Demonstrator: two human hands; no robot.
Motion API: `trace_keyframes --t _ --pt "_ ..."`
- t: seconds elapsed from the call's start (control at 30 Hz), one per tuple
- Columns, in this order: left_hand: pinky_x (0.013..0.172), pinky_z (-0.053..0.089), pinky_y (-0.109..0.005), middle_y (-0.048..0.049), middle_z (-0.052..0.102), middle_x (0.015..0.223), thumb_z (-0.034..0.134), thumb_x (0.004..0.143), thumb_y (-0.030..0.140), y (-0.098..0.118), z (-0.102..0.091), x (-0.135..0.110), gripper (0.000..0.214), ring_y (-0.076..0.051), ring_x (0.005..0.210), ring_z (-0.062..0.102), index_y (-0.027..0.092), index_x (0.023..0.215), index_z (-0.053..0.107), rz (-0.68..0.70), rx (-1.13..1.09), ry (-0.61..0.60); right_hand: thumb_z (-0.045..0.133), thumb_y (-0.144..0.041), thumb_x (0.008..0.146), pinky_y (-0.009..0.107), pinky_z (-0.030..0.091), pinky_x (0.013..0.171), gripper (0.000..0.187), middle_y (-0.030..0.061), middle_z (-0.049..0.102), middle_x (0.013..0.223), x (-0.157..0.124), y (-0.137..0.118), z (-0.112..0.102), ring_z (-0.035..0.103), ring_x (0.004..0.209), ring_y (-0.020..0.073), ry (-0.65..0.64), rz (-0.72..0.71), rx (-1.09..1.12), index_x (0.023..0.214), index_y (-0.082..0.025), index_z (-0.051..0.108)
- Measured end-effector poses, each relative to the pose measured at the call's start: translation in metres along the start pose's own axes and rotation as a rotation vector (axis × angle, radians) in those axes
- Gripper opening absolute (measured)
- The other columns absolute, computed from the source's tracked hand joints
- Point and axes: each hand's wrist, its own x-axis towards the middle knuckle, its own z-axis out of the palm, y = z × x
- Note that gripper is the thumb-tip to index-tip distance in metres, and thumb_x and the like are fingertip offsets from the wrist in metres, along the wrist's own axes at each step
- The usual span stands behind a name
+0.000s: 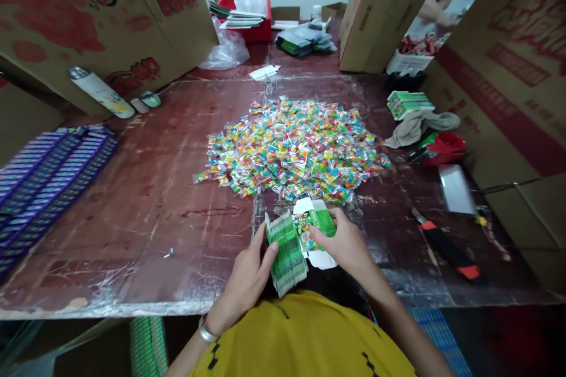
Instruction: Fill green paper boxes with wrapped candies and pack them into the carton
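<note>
My left hand [249,274] grips a thick stack of flat green-and-white cartons [286,253], held on edge at the near side of the table. My right hand [344,242] pinches one green-and-white carton [313,225] that stands partly unfolded beside the stack, its white flaps showing. Just beyond both hands lies a wide heap of small colourful wrapped sweets [292,147] in clear packets.
The worn red-brown table [145,206] carries rows of purple boxes [42,177] at left, a white bottle [101,93], and a black-and-orange cutter [446,245] at right. A grey cloth [418,126] and green boxes [407,103] lie right. Big cardboard cartons [499,88] stand around; another person's arm [435,9] shows behind.
</note>
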Motion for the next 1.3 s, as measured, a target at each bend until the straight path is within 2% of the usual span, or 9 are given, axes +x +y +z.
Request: trace_keyframes --t 0.1,0.17,0.27,0.33,0.43,0.8,1.07,1.17,1.3 --pt "0.109 0.033 -0.041 -0.0129 0.039 0.148 0.041 0.093 0.053 0.006 0.004 0.001 0.069 -0.026 0.135 0.039 0.020 0.149 0.019 0.036 0.064 0.088 0.071 -0.050 0.070 0.030 0.038 0.062 0.045 0.0074 0.069 0.082 -0.003 -0.007 0.000 0.065 0.077 0.0285 0.010 -0.005 -0.043 0.102 -0.023 0.054" --pt "0.106 0.037 -0.045 -0.0151 0.031 0.151 0.049 0.087 0.058 0.015 0.005 0.002 0.086 -0.031 0.135 0.038 0.022 0.151 0.005 0.043 0.114 0.127 0.070 -0.052 0.070 0.030 0.037 0.061 0.047 0.0074 0.069 0.082 -0.006 -0.011 0.001 0.065 0.076 0.0288 0.007 -0.024 -0.090 0.104 -0.023 0.053" --pt "0.089 0.048 -0.051 -0.0209 0.036 0.143 0.058 0.076 0.066 0.031 0.007 0.003 0.112 -0.040 0.119 0.053 0.025 0.149 -0.016 0.007 0.220 0.106 0.068 -0.052 0.073 0.030 0.036 0.060 0.047 0.0083 0.069 0.083 -0.010 -0.016 0.005 0.065 0.076 0.0294 -0.017 -0.057 -0.155 0.106 -0.023 0.051" --pt "0.079 0.051 -0.050 -0.0217 0.043 0.132 0.060 0.074 0.067 0.039 0.007 0.005 0.117 -0.040 0.102 0.062 0.025 0.148 -0.019 -0.013 0.288 0.085 0.067 -0.052 0.073 0.030 0.037 0.060 0.048 0.0086 0.069 0.084 -0.011 -0.019 0.007 0.065 0.077 0.0295 -0.032 -0.061 -0.174 0.107 -0.022 0.051" --pt "0.075 0.052 -0.048 -0.0199 0.045 0.127 0.061 0.074 0.064 0.043 0.009 0.007 0.116 -0.038 0.094 0.065 0.026 0.148 -0.019 -0.016 0.315 0.084 0.067 -0.052 0.074 0.029 0.037 0.059 0.049 0.0085 0.069 0.084 -0.011 -0.020 0.008 0.066 0.077 0.0288 -0.042 -0.048 -0.180 0.109 -0.022 0.050" --pt "0.086 0.047 -0.053 -0.0213 0.034 0.142 0.063 0.077 0.059 0.032 0.011 0.006 0.113 -0.040 0.114 0.055 0.029 0.148 -0.019 -0.024 0.161 0.066 0.067 -0.047 0.074 0.029 0.040 0.060 0.044 0.0054 0.070 0.082 -0.011 -0.011 0.010 0.066 0.076 0.0271 -0.022 -0.072 -0.143 0.106 -0.023 0.050" --pt "0.087 0.047 -0.049 -0.0228 0.039 0.138 0.056 0.084 0.053 0.038 0.007 0.005 0.101 -0.038 0.117 0.053 0.025 0.149 -0.016 0.015 0.127 0.009 0.070 -0.042 0.072 0.032 0.047 0.068 0.043 0.0074 0.070 0.086 -0.002 -0.004 0.004 0.067 0.079 0.0259 -0.053 -0.106 -0.052 0.106 -0.021 0.053" --pt "0.091 0.046 -0.049 -0.0229 0.036 0.142 0.058 0.084 0.050 0.037 0.007 0.005 0.102 -0.038 0.124 0.048 0.025 0.149 -0.016 0.016 0.104 0.017 0.071 -0.041 0.072 0.034 0.049 0.070 0.042 0.0078 0.071 0.090 0.005 0.003 0.008 0.067 0.081 0.0256 -0.091 -0.114 0.031 0.104 -0.021 0.055" --pt "0.094 0.044 -0.050 -0.0223 0.032 0.146 0.061 0.082 0.048 0.034 0.007 0.006 0.103 -0.039 0.131 0.041 0.026 0.149 -0.015 0.014 0.083 0.019 0.071 -0.042 0.074 0.034 0.052 0.069 0.040 0.0080 0.071 0.095 0.013 0.021 0.017 0.068 0.085 0.0255 -0.194 -0.077 0.285 0.103 -0.019 0.056"
